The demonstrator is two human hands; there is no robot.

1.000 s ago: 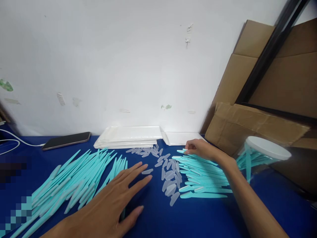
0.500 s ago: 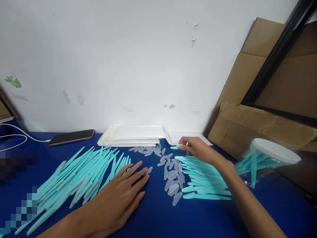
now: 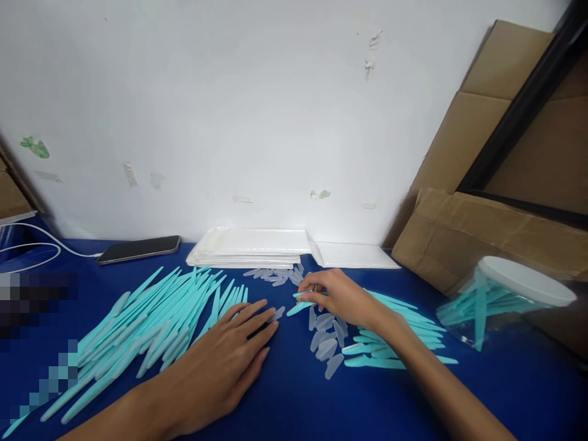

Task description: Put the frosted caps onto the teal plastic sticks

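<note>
One L hand (image 3: 229, 352), lower ctr, palm-down, fingers apart, tips by 1 cap (image 3: 277, 314). L pile (image 3: 151, 331), lower left, & R pile (image 3: 379, 353), lower right, prob. split for reach; overlap blocks count. R hand (image 3: 342, 298), ctr, fingers clamped on approx. 2 sticks (image 3: 299, 309), prob. for control. 1 tub (image 3: 526, 282), right edge; 1 phone (image 3: 140, 248), mid left.

**Single view, worn on the head**

The blue table (image 3: 321, 404) is looked down on from above its near side, the view being faced forward. The left hand (image 3: 229, 355) and right hand (image 3: 337, 297) are seen from behind, at close range, over the table; the wall (image 3: 229, 110) beyond it is met nearly square-on, farther off.
</note>
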